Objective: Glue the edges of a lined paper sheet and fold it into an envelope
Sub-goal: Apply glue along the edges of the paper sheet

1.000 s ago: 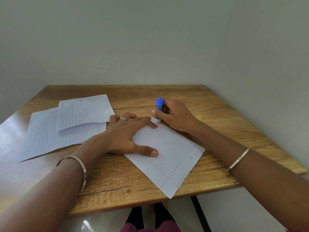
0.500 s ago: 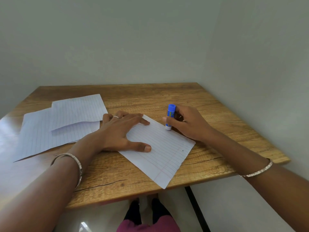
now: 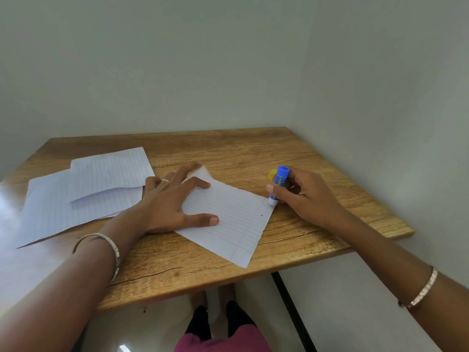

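A lined paper sheet [image 3: 236, 224] lies at an angle on the wooden table [image 3: 253, 153]. My left hand [image 3: 172, 201] presses flat on its left part, fingers spread and straight. My right hand [image 3: 302, 196] grips a blue glue stick [image 3: 278, 185] upright, its white tip touching the sheet's right corner. A yellow cap [image 3: 272, 175] sits just behind the glue stick, mostly hidden.
Two more lined sheets [image 3: 83, 191] overlap on the left of the table. Walls close in behind and to the right. The table's front edge is near, with my legs and feet [image 3: 218, 321] below it.
The glue stick has slid along the sheet's upper edge from its far corner down to the right corner. My left hand stays pressed on the paper.
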Tool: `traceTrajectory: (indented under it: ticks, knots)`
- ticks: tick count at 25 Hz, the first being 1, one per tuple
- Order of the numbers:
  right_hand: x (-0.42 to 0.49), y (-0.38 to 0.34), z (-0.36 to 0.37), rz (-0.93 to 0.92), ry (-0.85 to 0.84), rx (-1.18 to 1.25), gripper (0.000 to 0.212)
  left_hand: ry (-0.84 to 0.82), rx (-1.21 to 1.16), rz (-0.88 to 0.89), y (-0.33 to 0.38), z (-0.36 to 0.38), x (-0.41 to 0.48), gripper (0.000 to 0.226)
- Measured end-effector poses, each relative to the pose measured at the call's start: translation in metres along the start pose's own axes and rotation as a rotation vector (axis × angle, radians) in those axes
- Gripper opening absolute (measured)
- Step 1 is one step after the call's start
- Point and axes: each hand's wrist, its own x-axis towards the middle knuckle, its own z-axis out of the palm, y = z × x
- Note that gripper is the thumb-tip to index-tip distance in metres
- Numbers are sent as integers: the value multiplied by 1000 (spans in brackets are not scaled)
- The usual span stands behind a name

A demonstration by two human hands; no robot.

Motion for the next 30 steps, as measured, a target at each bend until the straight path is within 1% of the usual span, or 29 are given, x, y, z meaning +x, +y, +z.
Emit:
traceTrajectory:
  ticks: [2,3,4,8,11,12,13,15,17,19,22,23,24,26,30]
  knots:
    - [-14,-7,3,48,118,183,18,37,-8,-6,3,-1,-3,109]
    - [-22,-12,8,53,148,216,15,69,17,-7,6,-3,-4,109]
    - [-29,-19,14,28,144,173,14,104,72,-8,9,-4,-6,108]
    - [-40,-34,37,-185,-40,-244,22,172,308,-50,27,-10,-14,106]
    - [-25,-35,38,-212,-101,-346,25,256,327,-52,38,-14,-16,92]
    - [-18,-34,36,-208,-135,-344,25,247,322,-16,41,-14,-15,85]
    - [-8,-33,34,-197,-177,-325,25,195,305,34,44,-15,-11,77]
    - [14,-30,29,-166,-258,-240,23,13,268,117,51,-15,1,66]
    - [33,-27,25,-140,-303,-111,18,-138,249,128,57,-16,15,66]
    - [48,-21,25,-84,-257,43,14,-201,239,94,59,-15,27,74]
    - [64,-10,26,100,10,327,20,-152,278,64,57,-9,36,90]
    - [68,-7,26,145,92,336,25,-127,277,67,56,-6,38,93]
    - [72,-4,27,176,139,293,32,-111,264,74,55,-5,40,96]
    - [79,-1,32,194,128,204,36,-110,217,77,51,-3,47,97]
    - [95,-5,44,151,16,87,34,-125,77,47,39,4,54,91]
